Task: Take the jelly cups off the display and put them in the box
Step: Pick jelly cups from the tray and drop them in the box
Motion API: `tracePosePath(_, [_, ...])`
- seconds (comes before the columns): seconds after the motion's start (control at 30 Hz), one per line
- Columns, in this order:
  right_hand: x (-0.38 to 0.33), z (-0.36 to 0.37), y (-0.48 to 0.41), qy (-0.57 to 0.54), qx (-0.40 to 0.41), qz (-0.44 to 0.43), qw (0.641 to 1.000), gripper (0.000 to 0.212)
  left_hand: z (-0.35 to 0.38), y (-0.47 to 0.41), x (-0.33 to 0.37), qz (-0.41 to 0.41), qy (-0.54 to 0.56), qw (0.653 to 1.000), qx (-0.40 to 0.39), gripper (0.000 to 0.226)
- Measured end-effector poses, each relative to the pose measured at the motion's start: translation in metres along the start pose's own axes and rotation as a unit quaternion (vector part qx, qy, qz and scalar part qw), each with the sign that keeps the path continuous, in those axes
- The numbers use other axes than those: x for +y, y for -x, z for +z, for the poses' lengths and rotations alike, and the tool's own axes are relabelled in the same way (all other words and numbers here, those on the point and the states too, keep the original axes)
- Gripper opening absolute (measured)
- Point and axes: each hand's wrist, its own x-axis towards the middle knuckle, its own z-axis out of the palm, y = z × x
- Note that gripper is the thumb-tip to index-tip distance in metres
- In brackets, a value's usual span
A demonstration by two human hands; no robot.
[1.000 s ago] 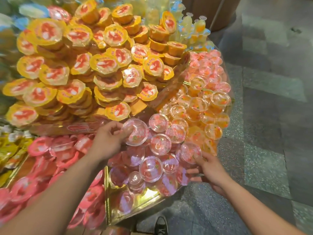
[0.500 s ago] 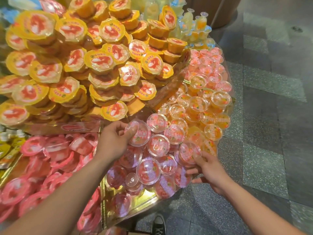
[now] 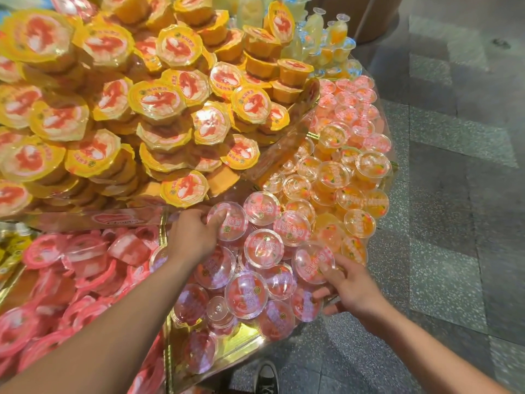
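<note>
A gold display tray (image 3: 244, 341) holds several clear pink jelly cups with domed lids. My left hand (image 3: 193, 237) grips one pink jelly cup (image 3: 231, 223) at the top left of that pile, thumb across its lid. At the pile's right edge my right hand (image 3: 346, 285) holds another pink jelly cup (image 3: 311, 261), with its fingers curled under the neighbouring cups. No box is in view.
A tall heap of yellow-lidded cups (image 3: 159, 100) rises behind the tray. Orange jelly cups (image 3: 335, 177) fill the section to the right, flat pink cups (image 3: 82, 257) the tray to the left. Grey stone floor (image 3: 454, 223) and a black shoe (image 3: 267, 376) lie below.
My left hand has tipped its cup and closed tighter on it. My right hand has slid up onto the cup at the right edge. The camera has shifted slightly left.
</note>
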Motion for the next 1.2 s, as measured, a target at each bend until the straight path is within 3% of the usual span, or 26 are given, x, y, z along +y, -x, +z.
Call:
tracePosePath(0.27, [0.007,-0.003,-0.006,0.023,0.003,0.001,1.0,0.044,0.011,-0.015,-0.011,-0.015,-0.063,0.997,-0.047,0.051])
tracePosePath(0.4, [0.009,-0.006,-0.008,0.049,0.001,-0.009,0.999,0.049,0.01,-0.018,-0.018,0.035,-0.118,0.99,-0.073,0.05])
tracePosePath(0.53, [0.008,-0.004,-0.008,0.04,0.001,-0.014,0.999,0.042,0.004,-0.015,-0.017,0.114,-0.23,0.964,-0.071,0.052])
tracePosePath(0.63, [0.003,-0.003,-0.002,0.029,-0.006,-0.016,0.999,0.035,0.0,-0.017,-0.014,0.125,-0.282,0.949,-0.061,0.053])
tracePosePath(0.73, [-0.006,-0.002,0.008,0.012,-0.009,-0.024,1.0,0.024,-0.002,-0.019,-0.021,0.131,-0.279,0.949,-0.068,0.055])
tracePosePath(1.03, [-0.052,0.008,0.022,-0.033,-0.029,-0.068,0.997,0.027,-0.005,-0.022,-0.029,0.12,-0.282,0.95,-0.062,0.061])
tracePosePath(1.2, [-0.071,0.036,0.01,-0.007,-0.053,-0.072,0.996,0.024,-0.008,-0.027,-0.036,0.109,-0.302,0.946,-0.05,0.079])
